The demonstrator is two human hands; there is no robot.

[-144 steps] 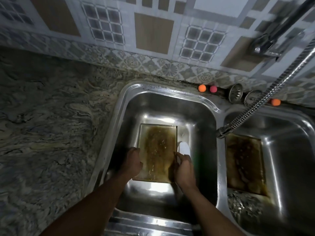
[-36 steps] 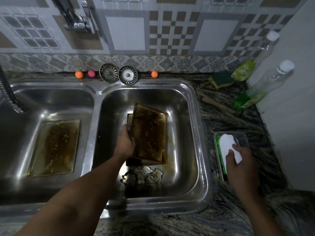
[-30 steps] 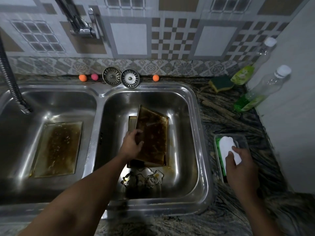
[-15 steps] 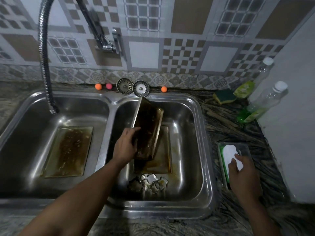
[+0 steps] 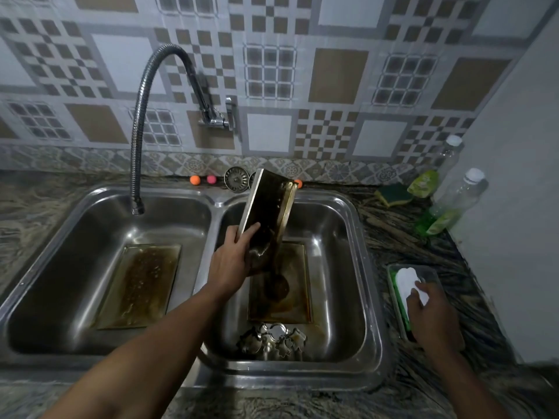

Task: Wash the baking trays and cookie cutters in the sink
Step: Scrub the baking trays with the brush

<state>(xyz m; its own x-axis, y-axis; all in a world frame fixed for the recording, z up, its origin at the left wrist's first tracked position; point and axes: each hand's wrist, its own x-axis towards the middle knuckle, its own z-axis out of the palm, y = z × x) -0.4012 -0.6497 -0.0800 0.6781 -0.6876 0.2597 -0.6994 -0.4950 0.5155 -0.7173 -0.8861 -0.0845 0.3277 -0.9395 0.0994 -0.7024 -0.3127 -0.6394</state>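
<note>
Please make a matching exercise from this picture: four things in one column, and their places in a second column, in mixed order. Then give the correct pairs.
Things:
1. tilted tray
2. flat tray under the tap
3. cookie cutters
4. white scrubber

Places:
A. near end of the right basin
B. in the dish on the counter, under the right hand
C. bottom of the left basin
D. held up by the left hand over the right basin

Pairs: 1-D, 2-C, 3-A, 4-B
</note>
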